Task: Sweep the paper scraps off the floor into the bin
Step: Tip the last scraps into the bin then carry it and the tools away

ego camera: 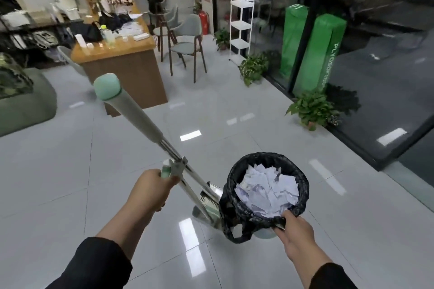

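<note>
At nine o'clock a green beanbag (25,98) sits on the pale tiled floor (70,171), and at eleven o'clock a wooden desk (122,58) carries bottles, bags and loose papers. From the middle of the view a long broom handle (131,115) with a green cap slants down toward five o'clock. The left hand (150,191), at about seven o'clock, curls its fingers round the shorter handle of the dustpan (206,213), which is clipped against the broom shaft; the broom's bristles and the metal pan stand just beside the bin. At twelve o'clock two grey-green chairs (187,47) stand by the desk, with a red fire extinguisher (203,22) behind them and a white shelf rack (240,28) at one o'clock. The bin (267,195), lined with a black bag, stands at five o'clock, and the paper scraps (267,191) lie heaped inside it. The right hand (297,233) grips the near rim of the bin, thumb over the bag's edge. Potted plants (312,110) line the glass wall at two o'clock.
</note>
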### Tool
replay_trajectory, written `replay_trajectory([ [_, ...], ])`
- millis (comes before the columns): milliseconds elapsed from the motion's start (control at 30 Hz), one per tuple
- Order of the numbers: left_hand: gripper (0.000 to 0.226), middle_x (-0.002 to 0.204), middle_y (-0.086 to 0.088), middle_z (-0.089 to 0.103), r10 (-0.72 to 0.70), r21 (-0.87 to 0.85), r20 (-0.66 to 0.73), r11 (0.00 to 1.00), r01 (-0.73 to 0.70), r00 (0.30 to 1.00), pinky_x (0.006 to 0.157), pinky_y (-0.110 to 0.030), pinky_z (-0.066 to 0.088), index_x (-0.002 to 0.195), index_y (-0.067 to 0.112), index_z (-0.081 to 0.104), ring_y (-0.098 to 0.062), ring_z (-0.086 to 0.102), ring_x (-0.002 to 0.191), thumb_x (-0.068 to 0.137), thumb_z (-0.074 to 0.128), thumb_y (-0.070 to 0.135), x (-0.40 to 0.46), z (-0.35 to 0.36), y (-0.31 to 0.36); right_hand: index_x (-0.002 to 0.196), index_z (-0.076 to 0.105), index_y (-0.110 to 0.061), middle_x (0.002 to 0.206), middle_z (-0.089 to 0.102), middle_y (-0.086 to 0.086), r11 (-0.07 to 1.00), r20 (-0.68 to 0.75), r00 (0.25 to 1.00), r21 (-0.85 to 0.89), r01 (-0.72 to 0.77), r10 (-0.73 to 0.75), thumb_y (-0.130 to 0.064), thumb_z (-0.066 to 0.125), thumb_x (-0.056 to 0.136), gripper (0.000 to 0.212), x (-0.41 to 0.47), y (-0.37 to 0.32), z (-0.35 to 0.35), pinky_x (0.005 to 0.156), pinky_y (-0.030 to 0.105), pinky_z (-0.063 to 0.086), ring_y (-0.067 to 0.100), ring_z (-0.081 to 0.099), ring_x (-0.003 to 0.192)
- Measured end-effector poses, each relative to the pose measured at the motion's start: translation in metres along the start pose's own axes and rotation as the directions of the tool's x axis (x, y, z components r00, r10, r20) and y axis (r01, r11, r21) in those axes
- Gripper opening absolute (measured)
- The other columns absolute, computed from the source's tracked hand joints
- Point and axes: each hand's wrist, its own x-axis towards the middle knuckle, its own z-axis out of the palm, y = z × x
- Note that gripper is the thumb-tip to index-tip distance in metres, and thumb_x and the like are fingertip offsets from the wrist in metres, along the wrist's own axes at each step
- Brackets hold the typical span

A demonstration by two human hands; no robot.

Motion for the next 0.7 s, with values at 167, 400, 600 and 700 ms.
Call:
replay_trajectory([
  [167,0.04,0.058,-0.006,0.041,0.032,0.014,0.06,0.999,-0.033,0.998,0.045,-0.024,0.028,0.066,0.011,0.047,-0.018,0.035,0.042,0.093,0.069,0.031,0.119,-0.01,0.055,0.112,0.06,0.006,0.101,0.065,0.015,1.0,0.002,1.0,0.01,0.004,-0.004,-0.002,0.059,0.097,0.017,0.047,-0.067,0.1,0.083,0.037,0.053,0.023,0.064,0.085],
  [400,0.029,0.052,-0.002,0.042,0.09,0.085,0.164,0.991,-0.105,0.982,0.051,-0.028,0.031,0.072,0.011,0.051,-0.019,0.037,0.04,0.09,0.068,0.026,0.334,-0.002,0.139,0.1,0.062,-0.002,0.094,0.067,0.013,0.993,-0.066,0.998,0.113,0.031,-0.023,-0.001,0.058,0.098,0.004,0.136,-0.156,0.24,0.062,0.031,0.053,0.023,0.065,0.079],
  [600,0.024,0.051,-0.002,0.045,0.171,0.187,0.256,0.957,-0.222,0.951,0.051,-0.028,0.035,0.075,0.01,0.056,-0.022,0.042,0.041,0.089,0.067,0.026,0.485,0.008,0.227,0.101,0.059,-0.002,0.094,0.065,0.014,0.964,-0.166,0.986,0.258,0.067,-0.024,-0.002,0.059,0.098,0.004,0.197,-0.222,0.343,0.086,0.036,0.053,0.022,0.065,0.08],
  [700,0.024,0.055,-0.003,0.047,0.182,0.207,0.259,0.949,-0.238,0.949,0.051,-0.028,0.036,0.076,0.01,0.056,-0.022,0.044,0.043,0.088,0.067,0.027,0.557,0.02,0.267,0.104,0.06,-0.001,0.093,0.066,0.015,0.95,-0.167,0.986,0.308,0.057,-0.005,-0.002,0.061,0.096,0.008,0.235,-0.256,0.38,0.085,0.037,0.054,0.023,0.066,0.079],
])
